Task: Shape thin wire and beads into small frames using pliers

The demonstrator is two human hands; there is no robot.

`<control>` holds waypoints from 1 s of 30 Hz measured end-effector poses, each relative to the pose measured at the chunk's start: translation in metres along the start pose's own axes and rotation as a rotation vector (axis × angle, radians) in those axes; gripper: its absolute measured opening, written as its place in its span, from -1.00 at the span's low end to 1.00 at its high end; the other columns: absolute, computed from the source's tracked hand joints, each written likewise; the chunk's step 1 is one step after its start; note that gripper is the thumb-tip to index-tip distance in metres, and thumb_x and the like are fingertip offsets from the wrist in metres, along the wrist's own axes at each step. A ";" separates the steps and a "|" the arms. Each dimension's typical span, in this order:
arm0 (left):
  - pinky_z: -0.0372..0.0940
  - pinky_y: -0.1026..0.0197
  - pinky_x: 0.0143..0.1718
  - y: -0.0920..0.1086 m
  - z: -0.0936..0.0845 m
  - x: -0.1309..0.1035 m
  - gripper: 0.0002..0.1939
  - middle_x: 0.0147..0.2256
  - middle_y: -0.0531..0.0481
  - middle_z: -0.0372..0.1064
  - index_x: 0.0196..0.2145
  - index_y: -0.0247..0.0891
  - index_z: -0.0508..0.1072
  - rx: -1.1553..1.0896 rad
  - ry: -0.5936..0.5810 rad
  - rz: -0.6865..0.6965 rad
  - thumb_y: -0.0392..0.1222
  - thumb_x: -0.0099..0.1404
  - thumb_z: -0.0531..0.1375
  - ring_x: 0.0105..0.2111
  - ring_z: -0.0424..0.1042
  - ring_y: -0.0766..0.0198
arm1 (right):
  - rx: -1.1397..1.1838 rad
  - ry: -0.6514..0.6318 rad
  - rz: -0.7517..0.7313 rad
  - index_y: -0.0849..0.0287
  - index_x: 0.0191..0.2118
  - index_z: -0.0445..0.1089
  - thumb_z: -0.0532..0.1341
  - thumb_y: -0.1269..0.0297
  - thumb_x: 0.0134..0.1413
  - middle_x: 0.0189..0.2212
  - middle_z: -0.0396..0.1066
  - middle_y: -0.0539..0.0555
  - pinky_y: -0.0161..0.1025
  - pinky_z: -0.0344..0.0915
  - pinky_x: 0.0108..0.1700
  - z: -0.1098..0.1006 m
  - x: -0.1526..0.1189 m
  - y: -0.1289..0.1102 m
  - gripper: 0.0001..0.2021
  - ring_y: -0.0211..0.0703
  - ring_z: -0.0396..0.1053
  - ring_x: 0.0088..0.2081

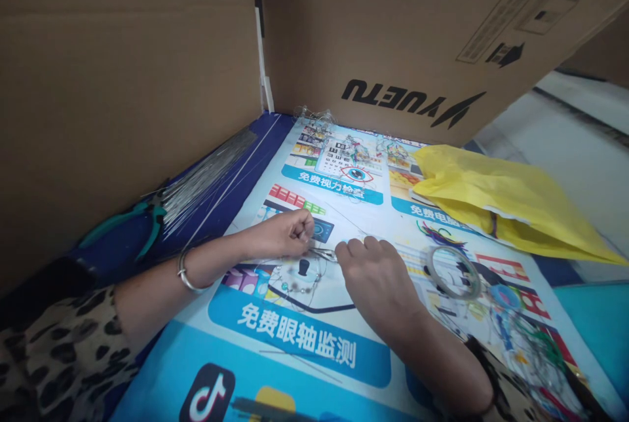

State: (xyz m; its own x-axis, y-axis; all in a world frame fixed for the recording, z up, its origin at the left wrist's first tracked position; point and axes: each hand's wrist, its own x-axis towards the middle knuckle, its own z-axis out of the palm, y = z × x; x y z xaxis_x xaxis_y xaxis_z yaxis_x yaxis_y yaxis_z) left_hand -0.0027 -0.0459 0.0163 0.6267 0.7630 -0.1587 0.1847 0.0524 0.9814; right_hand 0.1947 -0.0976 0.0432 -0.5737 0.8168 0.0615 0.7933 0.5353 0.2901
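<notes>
My left hand (pixel 289 233) is closed in a pinch on a thin wire (pixel 317 244), which is hard to see. My right hand (pixel 372 271) has its fingers wrapped round small pliers, palm down; only the silver jaws (pixel 324 253) show, pointing left to my left fingertips. The handles are hidden in the fist. Just below both hands, a loop of thin wire with small beads (pixel 299 287) lies over the printed sheet; whether it joins the pinched wire I cannot tell. A few straight wires (pixel 295 355) lie nearer to me.
A bundle of straight wires (pixel 211 170) and teal-handled pliers (pixel 152 215) lie left. Tangled wire pieces (pixel 361 147) sit at the back. On the right are a yellow bag (pixel 506 189), a tape roll (pixel 476 278) and coloured strands (pixel 535 343). Cardboard walls (pixel 314 35) stand behind.
</notes>
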 end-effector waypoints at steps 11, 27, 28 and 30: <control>-0.02 0.42 -0.69 0.001 -0.004 0.000 -0.81 -0.55 0.16 0.26 -0.36 -0.26 0.16 -0.100 -0.050 -0.041 -0.35 0.04 0.12 -0.68 0.13 0.51 | -0.071 0.091 -0.006 0.22 -0.33 0.36 0.10 0.51 0.03 -0.49 0.31 0.09 -0.15 -0.05 -0.39 -0.002 0.000 -0.003 -0.87 -0.06 0.22 -0.40; 0.01 0.45 -0.71 0.004 0.000 0.000 -0.77 -0.67 0.14 0.30 -0.39 -0.27 0.18 -0.255 0.099 -0.173 -0.22 0.09 0.22 -0.70 0.22 0.46 | -0.088 0.200 0.044 0.21 -0.33 0.36 0.12 0.49 0.03 -0.49 0.30 0.07 -0.16 -0.05 -0.38 0.013 0.002 -0.004 -0.90 -0.08 0.19 -0.41; 0.00 0.45 -0.72 0.005 0.001 -0.001 -0.76 -0.68 0.15 0.28 -0.39 -0.27 0.18 -0.256 0.107 -0.178 -0.22 0.09 0.22 -0.70 0.21 0.46 | -0.079 0.192 0.047 0.21 -0.33 0.36 0.13 0.49 0.03 -0.49 0.30 0.07 -0.16 -0.05 -0.38 0.014 0.002 -0.004 -0.90 -0.08 0.19 -0.41; -0.01 0.45 -0.73 0.006 0.002 -0.001 -0.76 -0.69 0.15 0.27 -0.40 -0.26 0.17 -0.252 0.110 -0.181 -0.20 0.10 0.22 -0.71 0.20 0.46 | -0.045 0.166 0.055 0.20 -0.35 0.36 0.14 0.49 0.03 -0.48 0.31 0.07 -0.16 -0.05 -0.37 0.015 0.002 -0.003 -0.91 -0.09 0.20 -0.40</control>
State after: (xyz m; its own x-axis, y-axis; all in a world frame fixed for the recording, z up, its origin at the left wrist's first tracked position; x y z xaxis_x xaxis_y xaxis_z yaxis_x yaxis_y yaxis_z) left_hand -0.0004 -0.0476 0.0217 0.5126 0.7910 -0.3340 0.0836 0.3411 0.9363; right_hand 0.1944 -0.0941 0.0282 -0.5586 0.7958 0.2340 0.8165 0.4777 0.3244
